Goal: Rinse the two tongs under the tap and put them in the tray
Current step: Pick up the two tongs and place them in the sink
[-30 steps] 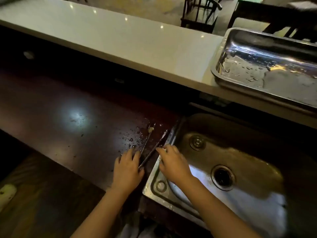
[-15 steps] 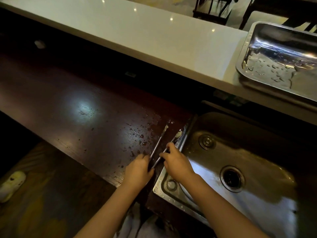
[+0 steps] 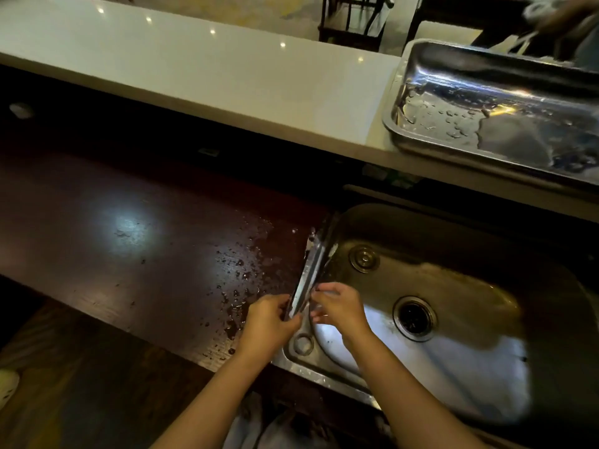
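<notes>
- Both tongs (image 3: 308, 280) are pinched together at their near ends by left hand (image 3: 269, 322) and right hand (image 3: 340, 311).
- They are held over the sink (image 3: 453, 367) rim, probably ready for rinsing.
- Tray (image 3: 486, 157) waits far right.

Left hand (image 3: 270, 322) & right hand (image 3: 340, 307) close together, fingers (image 3: 319, 288) curled, pinching.

Tongs (image 3: 310, 276) motion-blurred over the sink's (image 3: 486, 319) left rim, tray (image 3: 421, 92) cut off at the right edge
</notes>
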Available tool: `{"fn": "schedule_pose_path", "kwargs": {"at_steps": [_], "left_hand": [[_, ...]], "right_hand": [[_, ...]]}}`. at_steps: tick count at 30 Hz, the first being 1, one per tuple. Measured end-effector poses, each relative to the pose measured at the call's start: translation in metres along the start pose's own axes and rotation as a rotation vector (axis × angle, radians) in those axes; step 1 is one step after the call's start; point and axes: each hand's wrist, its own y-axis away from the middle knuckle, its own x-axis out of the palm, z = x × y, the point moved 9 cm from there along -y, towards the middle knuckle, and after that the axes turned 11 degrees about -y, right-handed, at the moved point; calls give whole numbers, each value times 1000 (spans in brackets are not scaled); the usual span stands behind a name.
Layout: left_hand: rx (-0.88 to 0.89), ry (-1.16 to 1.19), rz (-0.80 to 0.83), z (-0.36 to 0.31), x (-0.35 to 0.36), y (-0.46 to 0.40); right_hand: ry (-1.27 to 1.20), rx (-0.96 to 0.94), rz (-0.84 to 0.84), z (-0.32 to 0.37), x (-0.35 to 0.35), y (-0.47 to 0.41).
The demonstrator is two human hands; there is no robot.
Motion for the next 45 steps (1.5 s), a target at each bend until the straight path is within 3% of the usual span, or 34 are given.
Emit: {"fn": "schedule_pose_path", "kwargs": {"at_steps": [7,12,15,22,26,34,39,45], "left_hand": [[19,-16,59,-14,20,2],[-309,436,383,-8,66,-3],[-346,639,516,-30,88,-11],[-328,588,652,-50,133,-30],[-357,486,655,-43,164,-45],[-541,403,609,-17,235,-61],[-495,287,573,-7,269,-71],[-438,152,490,-2,293,-80]], "right_hand": [[-67,30,-56,-11,-19,-4],[19,-19,-86,-4,-54,-1],[37,-16,-63,-2,-73,1],[-36,60,-1,-10,-111,-8],[33,110,32,-24,-127,-25],[247,157,-112,-74,-156,-81],[266,197,-201,-102,-172,-104],[435,80,-242,-106,-185,-121]]}}
